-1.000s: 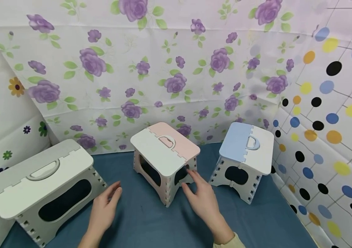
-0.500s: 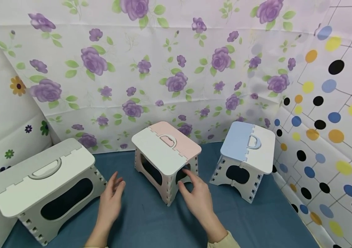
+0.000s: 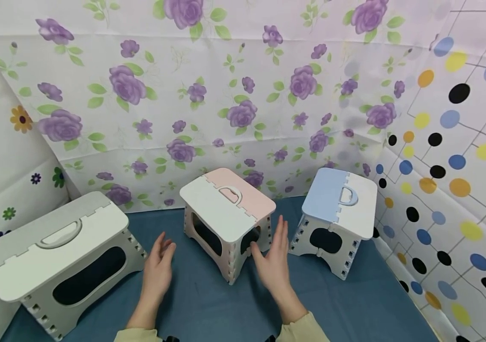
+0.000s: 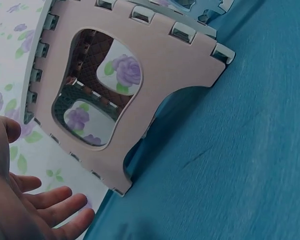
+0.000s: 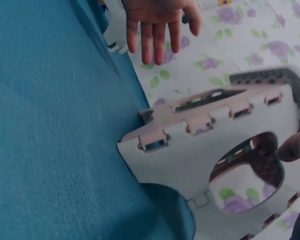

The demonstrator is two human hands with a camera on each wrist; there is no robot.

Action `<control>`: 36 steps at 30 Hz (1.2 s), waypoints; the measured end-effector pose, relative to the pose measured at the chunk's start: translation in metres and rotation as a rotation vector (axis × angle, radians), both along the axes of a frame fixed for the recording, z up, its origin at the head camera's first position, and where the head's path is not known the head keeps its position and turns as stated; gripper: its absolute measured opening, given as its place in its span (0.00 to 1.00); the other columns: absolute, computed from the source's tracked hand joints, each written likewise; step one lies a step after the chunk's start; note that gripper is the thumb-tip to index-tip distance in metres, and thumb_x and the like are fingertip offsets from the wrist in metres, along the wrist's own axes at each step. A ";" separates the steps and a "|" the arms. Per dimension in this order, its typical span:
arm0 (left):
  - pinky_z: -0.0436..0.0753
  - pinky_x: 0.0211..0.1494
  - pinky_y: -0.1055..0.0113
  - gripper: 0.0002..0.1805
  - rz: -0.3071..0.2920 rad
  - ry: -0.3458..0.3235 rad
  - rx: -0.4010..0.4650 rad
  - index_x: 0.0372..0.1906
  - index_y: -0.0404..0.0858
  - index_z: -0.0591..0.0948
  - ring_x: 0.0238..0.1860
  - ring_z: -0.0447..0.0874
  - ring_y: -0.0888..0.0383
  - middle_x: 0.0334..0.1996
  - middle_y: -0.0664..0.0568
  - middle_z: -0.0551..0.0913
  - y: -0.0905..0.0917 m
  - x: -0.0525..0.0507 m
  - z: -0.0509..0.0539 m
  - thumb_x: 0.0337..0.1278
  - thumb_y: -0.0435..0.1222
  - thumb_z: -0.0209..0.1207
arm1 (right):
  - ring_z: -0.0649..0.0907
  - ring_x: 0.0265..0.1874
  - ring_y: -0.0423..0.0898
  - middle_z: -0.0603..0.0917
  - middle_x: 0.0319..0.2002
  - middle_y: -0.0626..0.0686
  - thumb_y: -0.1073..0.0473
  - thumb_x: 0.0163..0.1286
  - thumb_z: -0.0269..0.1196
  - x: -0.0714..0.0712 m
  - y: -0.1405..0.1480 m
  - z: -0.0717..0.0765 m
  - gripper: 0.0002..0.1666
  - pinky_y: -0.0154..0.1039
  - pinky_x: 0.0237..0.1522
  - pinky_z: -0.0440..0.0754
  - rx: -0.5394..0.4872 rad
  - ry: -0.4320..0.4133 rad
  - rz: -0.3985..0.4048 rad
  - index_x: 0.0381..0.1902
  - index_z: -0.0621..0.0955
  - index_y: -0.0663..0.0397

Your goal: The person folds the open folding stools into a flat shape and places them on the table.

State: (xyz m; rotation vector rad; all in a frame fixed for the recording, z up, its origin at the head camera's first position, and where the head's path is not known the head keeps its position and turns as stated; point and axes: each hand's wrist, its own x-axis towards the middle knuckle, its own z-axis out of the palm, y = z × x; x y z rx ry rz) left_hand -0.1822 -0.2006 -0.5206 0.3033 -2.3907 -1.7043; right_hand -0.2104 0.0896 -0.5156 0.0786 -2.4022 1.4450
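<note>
Between the two hands stands a pink and white stool [image 3: 213,209] with a handle on its top. My right hand [image 3: 273,268] is at its right side, fingers straight and pointing up, thumb near the side opening; whether it touches is unclear. The left hand [image 3: 157,273] hangs to the left of the stool, fingers relaxed, holding nothing. In the left wrist view the left hand [image 4: 30,200] is apart from the stool's pink side [image 4: 165,65]. The right wrist view shows the stool's white end panel [image 5: 175,160] beside the right thumb [image 5: 292,147].
A larger grey and white stool [image 3: 63,242] stands at the left. To the right is a blue and white stool [image 3: 338,199]. All stand on a blue cloth [image 3: 217,308], with a flowered sheet [image 3: 225,71] behind and a dotted sheet [image 3: 452,190] at the right.
My right fingers have come away from the side opening of the pink and white stool and straightened. The left hand has moved slightly right. The stools stay in place.
</note>
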 end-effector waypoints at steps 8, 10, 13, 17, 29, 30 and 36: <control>0.62 0.79 0.37 0.39 -0.009 -0.018 0.008 0.88 0.41 0.52 0.79 0.63 0.38 0.81 0.37 0.63 0.005 -0.007 0.000 0.87 0.55 0.45 | 0.47 0.83 0.71 0.41 0.86 0.66 0.53 0.77 0.66 -0.023 -0.003 -0.015 0.58 0.79 0.71 0.58 -0.037 -0.062 -0.014 0.89 0.43 0.45; 0.62 0.79 0.36 0.38 -0.009 -0.018 0.003 0.88 0.41 0.53 0.79 0.62 0.38 0.81 0.37 0.63 0.006 -0.008 -0.001 0.87 0.55 0.45 | 0.47 0.83 0.71 0.42 0.86 0.66 0.53 0.77 0.66 -0.026 -0.004 -0.017 0.58 0.79 0.72 0.57 -0.044 -0.060 -0.024 0.89 0.43 0.45; 0.62 0.79 0.37 0.37 -0.006 -0.016 -0.005 0.87 0.40 0.55 0.79 0.63 0.38 0.81 0.38 0.64 0.006 -0.011 -0.002 0.88 0.53 0.46 | 0.48 0.83 0.71 0.43 0.86 0.66 0.54 0.77 0.66 -0.031 -0.005 -0.021 0.58 0.79 0.71 0.58 -0.053 -0.050 -0.038 0.89 0.42 0.45; 0.63 0.78 0.37 0.35 0.005 -0.025 -0.006 0.87 0.40 0.57 0.79 0.63 0.38 0.80 0.38 0.65 0.007 -0.012 -0.004 0.88 0.51 0.46 | 0.50 0.82 0.72 0.44 0.85 0.68 0.57 0.76 0.67 -0.037 -0.009 -0.027 0.59 0.78 0.71 0.59 -0.053 -0.032 -0.042 0.89 0.42 0.47; 0.64 0.77 0.39 0.36 0.012 -0.022 0.031 0.86 0.39 0.59 0.77 0.66 0.39 0.80 0.38 0.66 0.014 -0.012 -0.013 0.87 0.53 0.46 | 0.60 0.80 0.69 0.55 0.83 0.68 0.63 0.77 0.68 -0.046 -0.015 -0.040 0.57 0.70 0.74 0.62 -0.041 0.021 -0.056 0.88 0.45 0.54; 0.65 0.77 0.38 0.36 0.015 -0.019 0.038 0.86 0.39 0.59 0.77 0.66 0.39 0.80 0.38 0.66 0.015 -0.012 -0.013 0.87 0.52 0.47 | 0.60 0.80 0.69 0.55 0.83 0.68 0.64 0.77 0.68 -0.046 -0.015 -0.041 0.57 0.70 0.74 0.63 -0.040 0.021 -0.059 0.88 0.45 0.54; 0.71 0.74 0.38 0.35 0.023 0.026 0.111 0.85 0.38 0.60 0.76 0.67 0.39 0.79 0.37 0.66 0.014 -0.010 -0.013 0.88 0.51 0.46 | 0.61 0.80 0.69 0.56 0.83 0.68 0.64 0.78 0.67 -0.045 -0.016 -0.044 0.57 0.70 0.74 0.65 -0.014 0.002 -0.069 0.89 0.43 0.50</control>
